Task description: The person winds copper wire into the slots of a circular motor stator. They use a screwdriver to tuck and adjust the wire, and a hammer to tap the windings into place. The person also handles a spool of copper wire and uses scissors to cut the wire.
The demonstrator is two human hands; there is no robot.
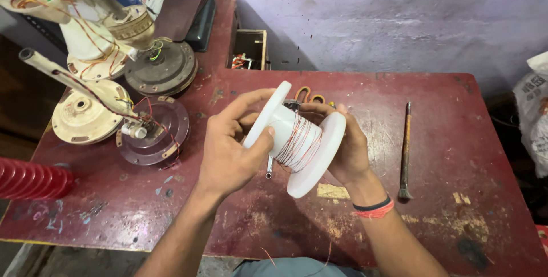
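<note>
white spool [294, 140] w/ thin copper wire held above red table [445, 140]. left hand [228, 151] clamped on near flange, right hand [348, 151] on far flange. axis runs l-r, tilted; both hands equally close.

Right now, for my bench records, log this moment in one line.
left hand: grips spool flange | right hand: supports other flange | white spool: thin copper wire, above red table
</note>
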